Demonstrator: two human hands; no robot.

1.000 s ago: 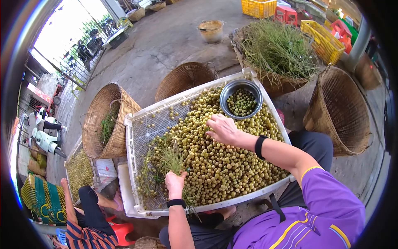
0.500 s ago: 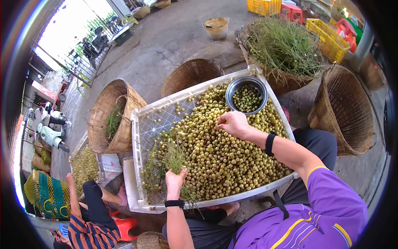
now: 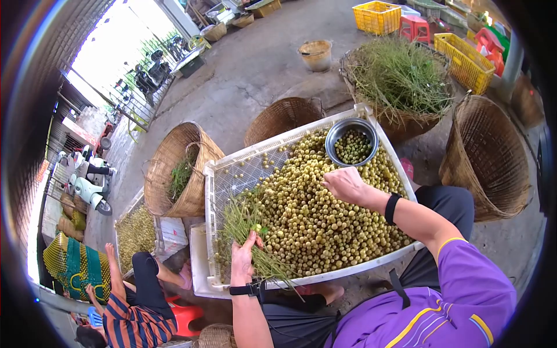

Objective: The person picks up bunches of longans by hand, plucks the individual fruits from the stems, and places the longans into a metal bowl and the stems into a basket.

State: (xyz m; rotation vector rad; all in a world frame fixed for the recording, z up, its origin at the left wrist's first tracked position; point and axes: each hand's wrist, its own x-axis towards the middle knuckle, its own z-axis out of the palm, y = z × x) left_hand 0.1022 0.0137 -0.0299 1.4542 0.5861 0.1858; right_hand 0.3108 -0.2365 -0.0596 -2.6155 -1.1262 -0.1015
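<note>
A white plastic crate (image 3: 204, 191) in front of me holds a heap of small round yellow-brown fruits (image 3: 325, 232). At the crate's near left, my left hand (image 3: 243, 255) is closed round a bunch of thin green stems (image 3: 237, 223), whose ends hang over the near rim. My right hand (image 3: 345, 184), fingers curled, hovers above the heap just below a metal bowl (image 3: 329, 145). What those fingers hold, if anything, is hidden. Greener small fruits (image 3: 354, 146) lie inside the bowl, which rests on the heap at the far right corner.
Wicker baskets (image 3: 174, 156) stand round the crate; one at the far right is piled with green stems (image 3: 400, 75). On the left, a person in a striped shirt (image 3: 136, 319) sits by another fruit crate (image 3: 136, 232). Yellow crates (image 3: 464, 61) and a bucket (image 3: 316, 55) stand farther back.
The whole view has shifted, so the scene sits further right and lower. My left hand has turned, its thumb now pointing up along the stems. My right hand stays over the fruits near the bowl.
</note>
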